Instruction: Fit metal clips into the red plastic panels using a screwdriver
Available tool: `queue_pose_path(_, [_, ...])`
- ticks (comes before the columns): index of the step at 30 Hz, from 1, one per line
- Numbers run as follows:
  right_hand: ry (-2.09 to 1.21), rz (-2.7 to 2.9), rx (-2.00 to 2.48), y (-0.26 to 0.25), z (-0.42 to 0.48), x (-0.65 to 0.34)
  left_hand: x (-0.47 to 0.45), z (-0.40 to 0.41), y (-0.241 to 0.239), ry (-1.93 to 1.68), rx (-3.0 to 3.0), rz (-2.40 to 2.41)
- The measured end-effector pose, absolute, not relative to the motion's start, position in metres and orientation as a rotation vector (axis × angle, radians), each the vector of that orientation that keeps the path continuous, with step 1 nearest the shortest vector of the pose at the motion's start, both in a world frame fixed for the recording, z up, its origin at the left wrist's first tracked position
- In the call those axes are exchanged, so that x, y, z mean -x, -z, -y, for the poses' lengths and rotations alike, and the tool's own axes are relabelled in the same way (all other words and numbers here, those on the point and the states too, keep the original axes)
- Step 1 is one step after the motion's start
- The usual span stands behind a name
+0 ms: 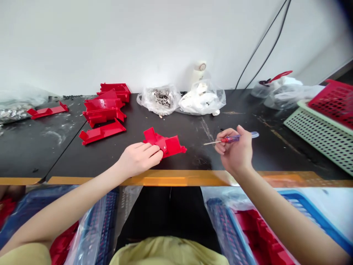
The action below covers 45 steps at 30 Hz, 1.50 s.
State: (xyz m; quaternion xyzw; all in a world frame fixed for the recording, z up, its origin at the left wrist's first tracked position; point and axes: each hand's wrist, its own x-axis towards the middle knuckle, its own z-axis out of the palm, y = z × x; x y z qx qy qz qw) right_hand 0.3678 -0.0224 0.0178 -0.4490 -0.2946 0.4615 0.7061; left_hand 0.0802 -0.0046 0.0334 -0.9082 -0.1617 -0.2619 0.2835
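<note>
My left hand (140, 158) is closed on the left end of a red plastic part (172, 146) near the front edge of the black table. Flat tabs stick up from this part, and a small pale spot shows beside my fingertips. To the right, my right hand (235, 149) grips a screwdriver (234, 138) with a clear purple and red handle. Its thin metal shaft points left towards the red part, apart from it. More red plastic parts (103, 110) stand stacked at the left, with a single one (102, 132) in front of them.
Behind the work lie a plastic bag of small metal pieces (162, 98) and a bag of white pieces (202, 98), by a pale bottle (199, 71). At right stand a pale green basket (317, 129) and a red basket (335, 103). Blue crates (231, 235) with red parts sit below the table.
</note>
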Motion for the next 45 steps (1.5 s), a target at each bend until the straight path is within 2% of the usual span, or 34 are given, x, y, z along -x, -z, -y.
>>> queue_pose_path(8, [-1.170, 0.834, 1.268, 0.012, 0.055, -0.374, -0.065, 0.030, 0.004, 0.412, 2.599, 0.603])
queue_pose_path(15, [-1.455, 1.028, 1.305, 0.010, 0.069, -0.375, -0.048, 0.040, 0.009, 0.482, 2.806, 0.911])
queue_pose_path(20, [-1.373, 1.325, 1.409, 0.004, 0.069, -0.363, -0.045, 0.049, 0.012, 0.631, 2.916, 1.138])
queue_pose_path(27, [-1.332, 1.393, 1.465, 0.010, 0.045, -0.349, -0.062, 0.058, 0.020, 0.881, 2.899, 1.488])
queue_pose_path(37, [-1.557, 1.627, 1.498, -0.002, 0.023, -0.334, -0.067, 0.048, 0.028, 0.806, 2.905, 1.516])
queue_pose_path(45, [-1.396, 2.008, 1.220, -0.002, 0.012, -0.331, -0.068, 0.046, 0.026, 0.804, 2.930, 1.519])
